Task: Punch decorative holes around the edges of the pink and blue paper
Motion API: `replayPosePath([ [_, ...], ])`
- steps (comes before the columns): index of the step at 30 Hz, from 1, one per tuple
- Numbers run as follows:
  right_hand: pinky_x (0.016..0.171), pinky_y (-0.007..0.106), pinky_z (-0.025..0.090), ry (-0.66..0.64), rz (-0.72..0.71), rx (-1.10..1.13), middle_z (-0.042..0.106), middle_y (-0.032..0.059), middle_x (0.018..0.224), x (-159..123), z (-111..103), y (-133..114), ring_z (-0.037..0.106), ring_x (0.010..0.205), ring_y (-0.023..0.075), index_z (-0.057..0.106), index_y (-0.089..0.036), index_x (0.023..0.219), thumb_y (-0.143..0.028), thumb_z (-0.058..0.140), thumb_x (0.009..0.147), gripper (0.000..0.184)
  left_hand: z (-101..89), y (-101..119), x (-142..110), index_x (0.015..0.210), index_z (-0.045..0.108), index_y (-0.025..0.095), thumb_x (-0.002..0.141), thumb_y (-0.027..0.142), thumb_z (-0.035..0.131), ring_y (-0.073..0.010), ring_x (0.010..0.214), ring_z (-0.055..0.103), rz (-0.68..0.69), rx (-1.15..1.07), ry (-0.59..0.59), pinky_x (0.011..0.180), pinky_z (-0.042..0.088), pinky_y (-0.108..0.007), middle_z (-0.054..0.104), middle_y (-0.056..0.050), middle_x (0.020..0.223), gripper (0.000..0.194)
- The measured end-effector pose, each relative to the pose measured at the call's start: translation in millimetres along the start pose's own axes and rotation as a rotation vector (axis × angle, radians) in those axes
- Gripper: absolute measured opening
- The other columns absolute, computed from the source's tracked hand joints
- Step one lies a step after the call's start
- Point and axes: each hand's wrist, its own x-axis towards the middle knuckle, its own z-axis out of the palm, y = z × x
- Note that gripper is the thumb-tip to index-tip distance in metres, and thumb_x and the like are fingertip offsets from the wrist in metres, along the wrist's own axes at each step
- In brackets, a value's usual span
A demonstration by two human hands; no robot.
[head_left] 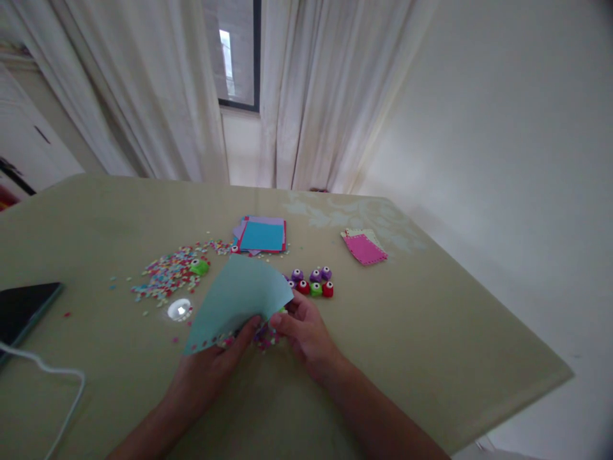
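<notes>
My left hand (215, 361) pinches the lower edge of a light teal paper sheet (239, 297), which is lifted and tilted above the table; small holes run along its edge. My right hand (301, 329) is closed around a small green craft punch, mostly hidden at the sheet's right corner. Paper confetti bits (265, 338) lie under both hands.
On the green table (431, 332) lie several small red, purple and green punches (313, 283), a stack of coloured paper (261, 235), pink punched sheets (364, 247), a confetti pile (165, 275) with a green punch (200, 266), a dark tablet (22, 306) and a white cable (62, 377).
</notes>
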Motion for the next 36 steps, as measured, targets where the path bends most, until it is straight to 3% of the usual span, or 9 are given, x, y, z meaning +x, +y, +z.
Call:
replayPosePath([
  [4,0.063,0.025,0.048,0.037,-0.029,-0.025,0.067,-0.0033,0.078,1.7,-1.2,-1.4,0.061,0.068,0.0153,0.061,-0.023,0.091,-0.04,0.103,0.053,0.059,-0.3,6.9,0.7,0.086,0.081,0.029,0.077,0.062,0.071,-0.0402,0.097,0.078,-0.009,0.043,0.019,0.105,0.052,-0.058,0.086,-0.01,0.094,0.036],
  [7,0.059,0.023,0.045,0.052,-0.054,-0.1,0.061,-0.0069,0.071,1.7,-0.9,-3.7,0.055,0.062,0.012,0.058,-0.023,0.087,-0.032,0.104,0.048,0.062,-2.2,10.8,2.5,0.085,0.081,0.029,0.078,0.064,0.071,-0.0395,0.1,0.078,0.011,0.051,0.017,0.105,0.052,-0.056,0.086,-0.008,0.094,0.037],
  [10,0.056,0.022,0.041,0.048,-0.084,-0.144,0.058,-0.0076,0.07,0.9,0.7,-5.4,0.052,0.061,0.011,0.057,-0.023,0.089,-0.032,0.104,0.049,0.063,-3.8,10.7,3.0,0.087,0.081,0.03,0.08,0.06,0.07,-0.0365,0.098,0.079,0.015,0.049,-0.012,0.104,0.054,-0.052,0.086,-0.005,0.096,0.033],
  [15,0.055,0.024,0.039,0.036,-0.105,-0.161,0.056,-0.0069,0.07,0.9,1.3,-4.2,0.051,0.061,0.0131,0.053,-0.025,0.087,-0.041,0.103,0.051,0.063,-2.7,7.0,1.9,0.091,0.081,0.031,0.081,0.06,0.07,-0.0379,0.105,0.077,0.04,0.043,-0.03,0.109,0.05,-0.054,0.086,-0.006,0.102,0.032],
  [23,0.05,0.022,0.034,0.063,-0.157,-0.235,0.054,-0.0087,0.067,-2.2,3.1,-7.5,0.044,0.057,0.0106,0.054,-0.024,0.087,-0.032,0.104,0.049,0.063,-3.3,14.9,2.5,0.085,0.08,0.031,0.077,0.06,0.071,-0.0374,0.098,0.079,0.045,0.045,0.049,0.101,0.056,-0.051,0.086,-0.005,0.094,0.031],
  [31,0.05,0.021,0.034,0.064,-0.147,-0.242,0.054,-0.0087,0.067,-3.8,3.9,-9.2,0.045,0.057,0.0102,0.054,-0.023,0.086,-0.031,0.104,0.05,0.062,-2.8,16.9,2.6,0.082,0.083,0.031,0.076,0.06,0.07,-0.0398,0.099,0.079,0.032,0.04,-0.034,0.106,0.053,-0.057,0.086,-0.006,0.094,0.032],
  [36,0.051,0.022,0.035,0.079,-0.176,-0.249,0.054,-0.0081,0.068,-2.4,0.9,-7.7,0.044,0.058,0.0112,0.056,-0.024,0.088,-0.031,0.104,0.051,0.061,-2.7,12.3,2.4,0.087,0.083,0.033,0.079,0.056,0.074,-0.0354,0.102,0.078,0.054,0.009,-0.022,0.103,0.056,-0.049,0.086,-0.004,0.1,0.026],
])
